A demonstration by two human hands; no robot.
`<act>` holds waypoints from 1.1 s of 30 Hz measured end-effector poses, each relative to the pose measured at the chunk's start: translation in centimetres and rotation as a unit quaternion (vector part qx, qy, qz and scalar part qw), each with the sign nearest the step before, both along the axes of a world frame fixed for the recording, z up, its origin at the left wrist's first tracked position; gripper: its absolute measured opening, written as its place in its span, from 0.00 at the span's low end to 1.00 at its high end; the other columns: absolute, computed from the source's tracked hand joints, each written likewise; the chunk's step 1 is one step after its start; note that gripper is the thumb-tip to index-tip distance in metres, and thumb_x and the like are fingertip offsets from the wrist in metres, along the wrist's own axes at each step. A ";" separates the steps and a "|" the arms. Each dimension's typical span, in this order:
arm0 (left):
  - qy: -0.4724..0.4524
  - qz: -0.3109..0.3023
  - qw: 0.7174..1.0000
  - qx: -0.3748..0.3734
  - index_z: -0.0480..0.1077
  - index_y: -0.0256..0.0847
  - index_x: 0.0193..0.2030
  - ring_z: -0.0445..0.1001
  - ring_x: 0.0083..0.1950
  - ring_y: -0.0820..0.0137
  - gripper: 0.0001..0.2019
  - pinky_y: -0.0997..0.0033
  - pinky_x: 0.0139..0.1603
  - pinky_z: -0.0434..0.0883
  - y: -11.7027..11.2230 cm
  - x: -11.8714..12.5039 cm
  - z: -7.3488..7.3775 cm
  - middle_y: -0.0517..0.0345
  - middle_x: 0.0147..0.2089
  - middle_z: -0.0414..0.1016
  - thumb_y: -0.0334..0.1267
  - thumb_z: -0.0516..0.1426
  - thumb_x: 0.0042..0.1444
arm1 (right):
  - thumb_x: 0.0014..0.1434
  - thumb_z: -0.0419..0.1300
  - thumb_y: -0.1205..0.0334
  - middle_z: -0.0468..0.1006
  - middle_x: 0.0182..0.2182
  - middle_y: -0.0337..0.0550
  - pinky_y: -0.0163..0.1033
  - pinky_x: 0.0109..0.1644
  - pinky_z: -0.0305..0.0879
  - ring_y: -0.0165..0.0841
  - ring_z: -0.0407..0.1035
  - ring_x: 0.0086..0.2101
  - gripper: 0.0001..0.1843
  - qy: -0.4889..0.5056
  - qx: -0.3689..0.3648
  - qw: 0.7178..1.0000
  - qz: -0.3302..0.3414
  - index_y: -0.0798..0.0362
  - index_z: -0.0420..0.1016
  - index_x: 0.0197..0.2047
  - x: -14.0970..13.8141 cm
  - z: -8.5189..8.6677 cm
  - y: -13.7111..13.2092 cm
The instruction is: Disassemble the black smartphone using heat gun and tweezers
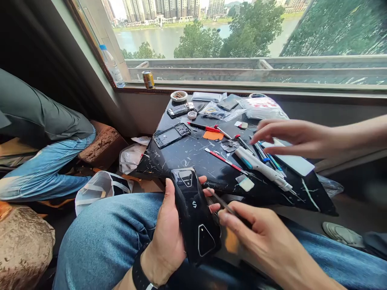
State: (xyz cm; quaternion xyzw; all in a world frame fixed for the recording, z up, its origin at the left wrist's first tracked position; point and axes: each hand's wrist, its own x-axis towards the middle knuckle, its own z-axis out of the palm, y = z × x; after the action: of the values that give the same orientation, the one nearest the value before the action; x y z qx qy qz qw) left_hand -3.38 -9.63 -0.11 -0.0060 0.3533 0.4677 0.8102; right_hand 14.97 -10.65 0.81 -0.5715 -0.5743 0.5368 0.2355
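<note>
My left hand [165, 229] clamps the black smartphone [195, 213] just in front of the desk [193, 169]; my right hand [260, 237], close beside it, grips a slim metal pick [222, 201] near the phone's edge.

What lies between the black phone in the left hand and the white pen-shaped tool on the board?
In the head view, a small pale square pad lies on the black marble-patterned board, between the black phone and the white pen-shaped tool.

Blue denim jeans [105, 229] and a black wristband [141, 274] are worn.
</note>
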 end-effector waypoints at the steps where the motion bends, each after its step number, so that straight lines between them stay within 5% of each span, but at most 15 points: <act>1: 0.002 -0.013 1.000 -0.005 0.76 0.37 0.64 0.85 0.43 0.55 0.39 0.58 0.45 0.81 0.0 0.0 0.0 0.46 0.49 0.84 0.69 0.46 0.69 | 0.67 0.59 0.35 0.62 0.20 0.33 0.33 0.23 0.50 0.27 0.53 0.21 0.28 0.024 -0.002 0.999 -0.026 0.51 0.71 0.28 0.3 0.5 0.3; 4: 0.001 -0.052 0.998 -0.024 0.76 0.35 0.64 0.86 0.40 0.56 0.39 0.64 0.39 0.79 -0.2 0.1 0.0 0.45 0.46 0.84 0.67 0.45 0.70 | 0.67 0.56 0.30 0.64 0.15 0.34 0.34 0.21 0.58 0.29 0.59 0.17 0.32 0.084 0.020 0.992 -0.087 0.51 0.80 0.32 1.4 2.1 1.1; 7: -0.003 -0.071 0.997 -0.018 0.76 0.32 0.63 0.85 0.38 0.56 0.38 0.65 0.39 0.78 -0.5 0.3 -0.2 0.44 0.43 0.84 0.65 0.45 0.71 | 0.70 0.56 0.35 0.81 0.27 0.45 0.39 0.33 0.73 0.37 0.75 0.30 0.30 0.053 0.151 0.983 -0.087 0.48 0.86 0.33 2.1 3.2 1.5; 12: 0.026 -0.044 0.998 -0.025 0.75 0.35 0.63 0.84 0.38 0.60 0.34 0.65 0.41 0.79 -0.8 0.6 -0.2 0.46 0.46 0.84 0.63 0.48 0.71 | 0.76 0.53 0.44 0.81 0.30 0.41 0.37 0.28 0.73 0.31 0.72 0.23 0.25 0.076 0.230 0.965 -0.098 0.42 0.88 0.38 1.8 3.1 0.9; 17: 0.013 -0.046 0.998 -0.035 0.78 0.28 0.56 0.83 0.40 0.60 0.38 0.67 0.42 0.78 -0.9 0.4 -0.4 0.40 0.44 0.84 0.65 0.46 0.71 | 0.74 0.59 0.58 0.83 0.38 0.40 0.36 0.43 0.81 0.34 0.81 0.39 0.12 0.083 0.311 0.947 -0.017 0.41 0.85 0.45 0.8 2.2 0.4; 22: -0.047 -0.057 0.997 -0.021 0.79 0.29 0.51 0.81 0.36 0.62 0.38 0.66 0.39 0.77 -1.2 0.3 -0.8 0.42 0.40 0.83 0.66 0.46 0.70 | 0.69 0.64 0.68 0.82 0.40 0.39 0.29 0.44 0.79 0.29 0.81 0.39 0.11 0.033 0.364 0.928 0.066 0.44 0.83 0.49 0.8 2.2 0.0; 28: -0.029 -0.012 0.999 -0.044 0.72 0.34 0.65 0.80 0.39 0.63 0.34 0.62 0.45 0.79 -1.0 0.7 -0.5 0.43 0.47 0.82 0.63 0.48 0.71 | 0.69 0.64 0.70 0.82 0.43 0.41 0.23 0.47 0.76 0.25 0.80 0.39 0.10 -0.015 0.414 0.900 0.138 0.49 0.82 0.50 0.7 2.8 -0.1; 33: 0.006 -0.001 1.000 0.007 0.76 0.36 0.61 0.80 0.38 0.64 0.32 0.67 0.41 0.78 -1.6 1.1 -0.9 0.48 0.43 0.81 0.62 0.51 0.71 | 0.68 0.61 0.71 0.81 0.42 0.44 0.28 0.41 0.77 0.28 0.79 0.37 0.12 -0.019 0.358 0.924 0.136 0.49 0.84 0.47 0.0 2.7 -0.5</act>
State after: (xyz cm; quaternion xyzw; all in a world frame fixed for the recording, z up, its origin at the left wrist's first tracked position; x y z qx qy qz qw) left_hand -2.27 -11.24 -0.97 0.0032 0.3548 0.4691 0.8088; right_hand 14.96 -11.17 3.46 -0.3755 -0.8050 0.3114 0.3377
